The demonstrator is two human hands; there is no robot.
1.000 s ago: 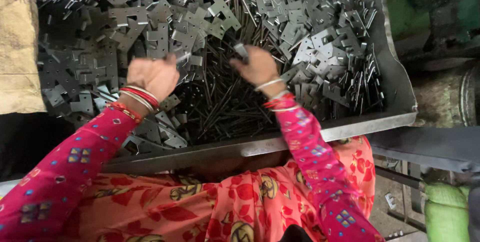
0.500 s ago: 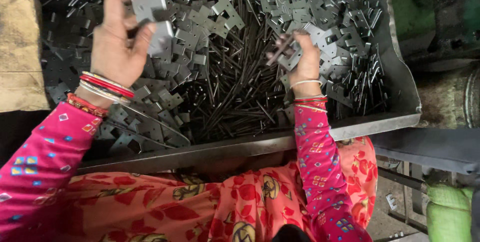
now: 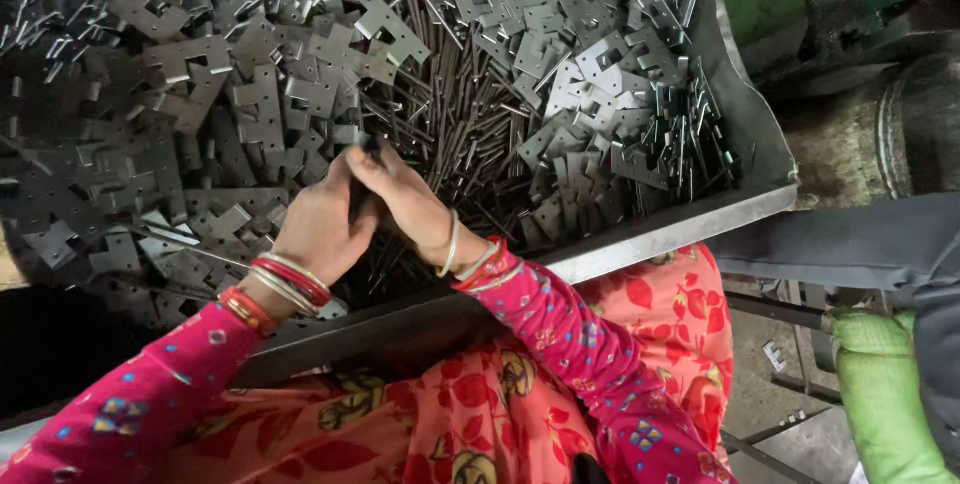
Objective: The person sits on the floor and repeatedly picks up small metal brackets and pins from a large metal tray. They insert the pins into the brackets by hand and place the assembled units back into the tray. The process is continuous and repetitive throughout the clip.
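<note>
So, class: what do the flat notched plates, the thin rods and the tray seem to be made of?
Flat notched plates: likely stamped sheet steel, dull grey, with punched holes and sharp cut edges. Thin rods: apparently steel wire, dark with a slight sheen. Tray: seemingly thicker sheet metal, matte grey, with a bent-up rim.

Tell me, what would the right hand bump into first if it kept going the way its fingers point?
The right hand points up-left; it would probably first meet the flat metal plates just beyond its fingertips, though depth is hard to judge.

Dark grey metal plates [image 3: 260, 114], pink dotted sleeves [image 3: 590, 364], red-gold bangles [image 3: 285, 284], green cloth [image 3: 885, 394]
</note>
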